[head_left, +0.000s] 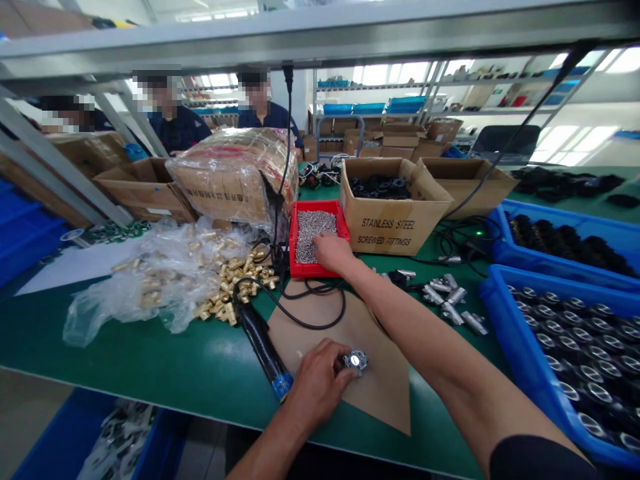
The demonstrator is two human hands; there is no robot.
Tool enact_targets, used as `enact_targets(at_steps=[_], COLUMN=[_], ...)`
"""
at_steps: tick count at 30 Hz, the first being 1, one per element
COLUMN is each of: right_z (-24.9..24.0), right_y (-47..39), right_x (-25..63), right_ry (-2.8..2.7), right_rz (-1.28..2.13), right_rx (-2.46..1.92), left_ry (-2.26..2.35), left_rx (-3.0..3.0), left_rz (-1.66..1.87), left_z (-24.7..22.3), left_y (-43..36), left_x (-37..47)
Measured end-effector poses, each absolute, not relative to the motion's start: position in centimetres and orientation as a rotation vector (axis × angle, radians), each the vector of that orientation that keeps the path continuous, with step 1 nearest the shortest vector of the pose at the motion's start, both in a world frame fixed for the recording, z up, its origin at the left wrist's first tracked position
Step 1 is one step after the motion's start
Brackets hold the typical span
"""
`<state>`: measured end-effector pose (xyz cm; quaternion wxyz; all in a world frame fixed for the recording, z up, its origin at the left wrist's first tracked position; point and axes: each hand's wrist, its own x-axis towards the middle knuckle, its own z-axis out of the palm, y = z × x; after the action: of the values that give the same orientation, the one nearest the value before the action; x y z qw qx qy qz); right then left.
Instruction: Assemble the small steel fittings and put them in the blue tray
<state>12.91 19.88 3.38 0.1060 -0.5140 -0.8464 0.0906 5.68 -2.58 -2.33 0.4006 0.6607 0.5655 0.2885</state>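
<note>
My left hand [320, 380] pinches a small round metal part [355, 361] between thumb and fingers, just over a brown cardboard sheet [385, 393]. My right hand [332, 253] reaches into a red bin [317, 270] full of small silvery pieces [315, 227]; its fingertips touch them, and whether they grip any is hidden. A black electric screwdriver [259, 343] with a blue end lies left of my left hand, its cable looped on the sheet.
Brass fittings [227, 290] and plastic bags [150, 280] lie at left. Silver cylinders [453, 300] and blue crates [500, 287] of black parts are at right. Cardboard boxes [385, 233] stand behind, under a metal shelf beam [320, 33]. People sit beyond.
</note>
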Motion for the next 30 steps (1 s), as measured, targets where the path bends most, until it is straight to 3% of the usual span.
enact_targets(at_steps=[14,21,30], right_z=[4.7,5.0,1.5], right_y=[22.3,20.5,9.2], right_x=[13.2,15.1,22.7], right_ry=[-2.457,-2.275,-2.114], right_rz=[0.312,0.683,1.254], right_rx=[-1.522,-1.315,-1.169], left_ry=[1.415,1.428,1.450], left_rx=[1.658,1.674,1.707], left_rz=[0.735,0.737,0.723], left_z=[-2.0,-2.3,-2.8], left_y=[-2.7,-2.6,-2.5], left_x=[5.9,5.9,5.8])
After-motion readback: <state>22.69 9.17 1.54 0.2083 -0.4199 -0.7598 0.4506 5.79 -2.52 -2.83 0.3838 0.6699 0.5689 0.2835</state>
